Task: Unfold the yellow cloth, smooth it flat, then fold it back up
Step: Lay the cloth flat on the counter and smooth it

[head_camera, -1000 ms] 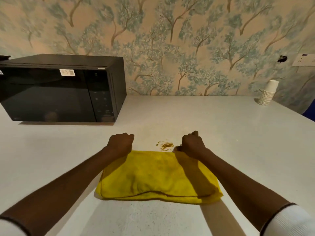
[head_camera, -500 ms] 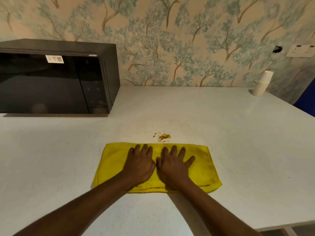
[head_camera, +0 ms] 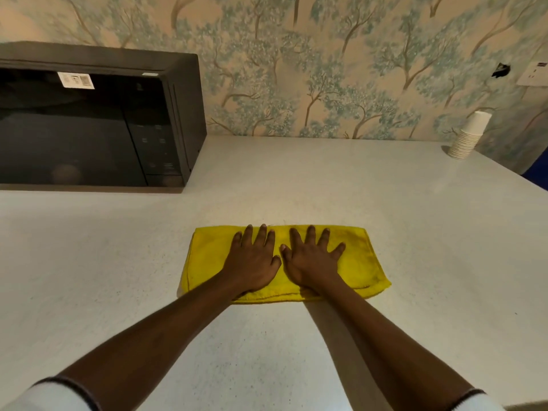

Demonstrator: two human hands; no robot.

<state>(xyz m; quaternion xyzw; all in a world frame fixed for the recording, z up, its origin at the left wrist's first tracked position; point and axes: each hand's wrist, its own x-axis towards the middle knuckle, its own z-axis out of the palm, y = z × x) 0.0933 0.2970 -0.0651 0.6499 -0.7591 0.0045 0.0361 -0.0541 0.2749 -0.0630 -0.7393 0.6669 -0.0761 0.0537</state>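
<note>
The yellow cloth [head_camera: 360, 262] lies folded into a wide rectangle on the white counter [head_camera: 296, 179], near the middle. My left hand [head_camera: 252, 259] and my right hand [head_camera: 311, 259] rest flat on top of it, side by side, palms down with fingers spread and pointing away from me. Neither hand grips the cloth. The thumbs almost touch at the cloth's centre. The brown stain seen earlier beyond the cloth's far edge is no longer visible.
A black microwave [head_camera: 89, 126] stands at the back left against the patterned wall. A stack of white paper cups [head_camera: 470, 136] sits at the back right. The counter's right edge [head_camera: 533, 185] runs diagonally near a blue object.
My hands left the cloth's far corners, opened and came down flat on its middle. The cloth with my hands has since slid away from me, covering the brown stain.
</note>
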